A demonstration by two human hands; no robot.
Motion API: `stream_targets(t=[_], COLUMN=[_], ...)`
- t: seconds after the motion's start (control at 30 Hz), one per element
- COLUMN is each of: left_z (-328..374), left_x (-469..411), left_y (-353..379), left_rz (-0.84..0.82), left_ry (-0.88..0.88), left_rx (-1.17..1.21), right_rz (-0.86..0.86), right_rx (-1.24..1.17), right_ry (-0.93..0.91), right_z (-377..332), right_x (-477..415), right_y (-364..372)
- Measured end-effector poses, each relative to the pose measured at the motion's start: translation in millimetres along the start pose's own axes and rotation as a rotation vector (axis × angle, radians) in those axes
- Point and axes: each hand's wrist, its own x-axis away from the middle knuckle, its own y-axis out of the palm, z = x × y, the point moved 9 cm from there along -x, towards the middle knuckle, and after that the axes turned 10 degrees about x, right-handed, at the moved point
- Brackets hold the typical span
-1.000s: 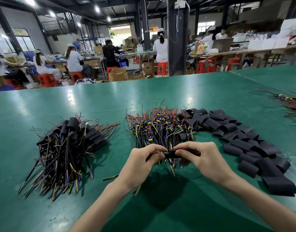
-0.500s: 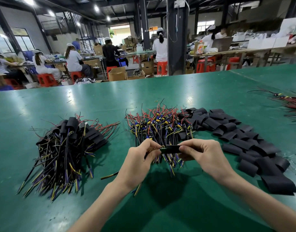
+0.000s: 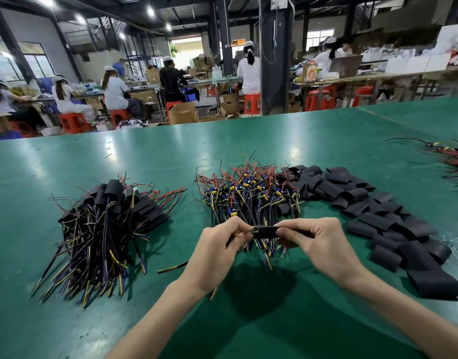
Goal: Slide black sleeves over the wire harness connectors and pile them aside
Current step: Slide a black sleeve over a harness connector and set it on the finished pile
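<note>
Head view, entry one: step in hand. We read this as the sleeving step itself, partway through one piece. Our left hand has its fingers curled, pinching a thin black-and-yellow wire harness right at the mouth of a short, flattened black tubular sleeve. The harness tail trails out below that hand. Our right hand pinches the sleeve's other end between thumb and curled fingers. The sleeve bridges the two hands, which are raised over the glossy green table near its front edge.

Entry two: next move. We judge the sleeve needs drawing along until the connector sits inside. Fingers hide the connector, so we cannot tell whether it is already covered. The piece then belongs on the left heap.

Entry three: stock on the table.
- Heap of dark sleeved harnesses with black tubes uppermost: left of the hands.
- Tangled heap of unsleeved red, black, yellow and blue harnesses: just beyond the hands.
- Wide band of loose flat black sleeves: touching that middle heap and running toward the right front.

Entry four: the held sleeve. It is matte black, soft-looking and pressed flat. We expect its mouth to collapse easily, so the edges likely want squeezing open as the harness feeds in.
</note>
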Motion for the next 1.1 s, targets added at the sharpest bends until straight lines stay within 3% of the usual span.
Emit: stream_targets(t=[0.43, 0.6, 0.83, 1.1], left_z=[1.3, 5.0, 14.7, 9.3], left_x=[-0.1, 7.6, -1.0, -3.8], left_y=[0.8, 26.6, 8.2, 6.6], left_rz=[0.009, -0.164, -0.018, -0.051], left_ry=[0.015, 0.001, 0.062, -0.047], left_rx=[0.002, 0.012, -0.032, 0.097], right_rz=[0.039, 0.013, 0.039, 0.064], right_rx=[0.068, 0.15, 0.169, 0.106], right_ry=[-0.064, -0.196, -0.143, -0.114], right_z=[-7.0, -25.2, -17.5, -15.9], right_x=[5.8, 8.8, 2.7, 2.1], right_y=[3.6, 9.7, -0.9, -3.8])
